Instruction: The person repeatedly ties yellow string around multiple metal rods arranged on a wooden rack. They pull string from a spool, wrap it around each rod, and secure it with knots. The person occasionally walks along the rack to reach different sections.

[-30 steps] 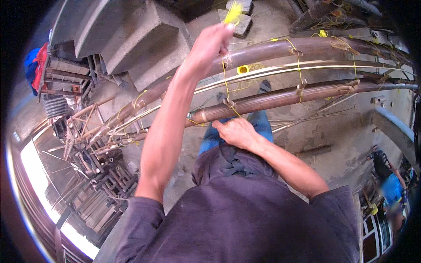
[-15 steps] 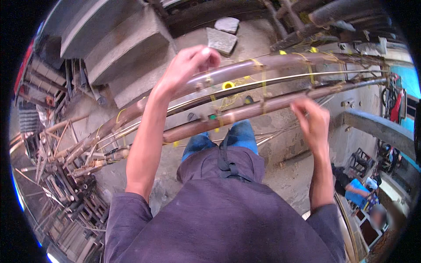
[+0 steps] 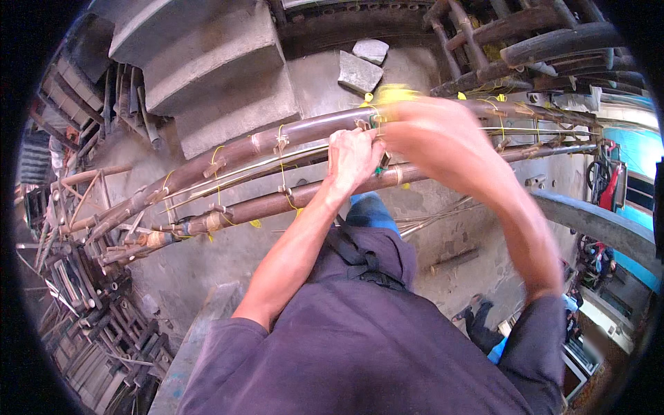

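Note:
Two long brown bamboo poles cross in front of me, the far pole (image 3: 311, 130) and the near pole (image 3: 266, 202), with thin strips (image 3: 242, 173) between them. Pegs on the poles are bound with yellow twine (image 3: 281, 162). My left hand (image 3: 351, 159) is closed at the far pole, beside a peg; what its fingers pinch is hidden. Reaching across from the right, my right hand (image 3: 418, 116) is smeared by motion over the far pole. A bundle of yellow twine (image 3: 398, 93) blurs along with it at its far side and appears to be held.
Concrete steps (image 3: 214, 69) rise at the far left, with two stone blocks (image 3: 360, 72) beside them. Bamboo pieces (image 3: 104, 311) are piled at left. Bamboo frames (image 3: 526, 38) stand far right. A concrete beam (image 3: 595, 218) and another person (image 3: 481, 325) are at right.
My left hand has come down and right to the far pole's peg. My right hand has swung left and away across the poles. The yellow bundle has risen from between the poles.

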{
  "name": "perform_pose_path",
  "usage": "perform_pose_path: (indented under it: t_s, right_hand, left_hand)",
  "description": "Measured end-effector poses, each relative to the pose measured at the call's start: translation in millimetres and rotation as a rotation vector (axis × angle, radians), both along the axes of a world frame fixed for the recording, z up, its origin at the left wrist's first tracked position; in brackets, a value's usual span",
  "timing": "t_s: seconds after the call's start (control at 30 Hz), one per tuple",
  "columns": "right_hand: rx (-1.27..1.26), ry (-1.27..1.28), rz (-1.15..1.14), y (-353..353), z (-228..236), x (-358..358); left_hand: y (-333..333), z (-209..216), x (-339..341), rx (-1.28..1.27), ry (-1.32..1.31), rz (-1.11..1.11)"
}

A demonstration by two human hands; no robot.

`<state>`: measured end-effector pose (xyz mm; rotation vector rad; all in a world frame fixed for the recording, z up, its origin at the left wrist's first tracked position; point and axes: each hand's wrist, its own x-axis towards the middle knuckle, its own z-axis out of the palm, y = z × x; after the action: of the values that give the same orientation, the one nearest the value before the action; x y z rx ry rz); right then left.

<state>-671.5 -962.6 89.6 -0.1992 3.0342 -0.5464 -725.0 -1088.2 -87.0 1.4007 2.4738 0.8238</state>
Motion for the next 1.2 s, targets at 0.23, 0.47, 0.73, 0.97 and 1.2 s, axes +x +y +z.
perform_pose_path:
  t_s: [0.23, 0.47, 0.73, 0.97, 1.2]
  right_hand:
    - [0.066, -0.563, -0.382, 72, -132, -75]
    - [-1.013, 0.139, -0.181, -11, -153, 37]
    - [-0.705, 0.099, -0.090, -65, -204, 62]
    - [-0.770, 0.255, -0.254, -61, -203, 96]
    - [-0.207, -0.071, -1.085, -105, -204, 228]
  left_hand:
    - [18, 1, 7, 0.063, -0.080, 0.101]
    - [4, -4, 4, 0.058, -0.142, 0.124]
    - [50, 55, -28, 0.170, -0.693, -0.012]
    - [112, -69, -97, -0.191, -1.138, 0.238]
    - [-11, -27, -224, -0.262, -0.391, -0.029]
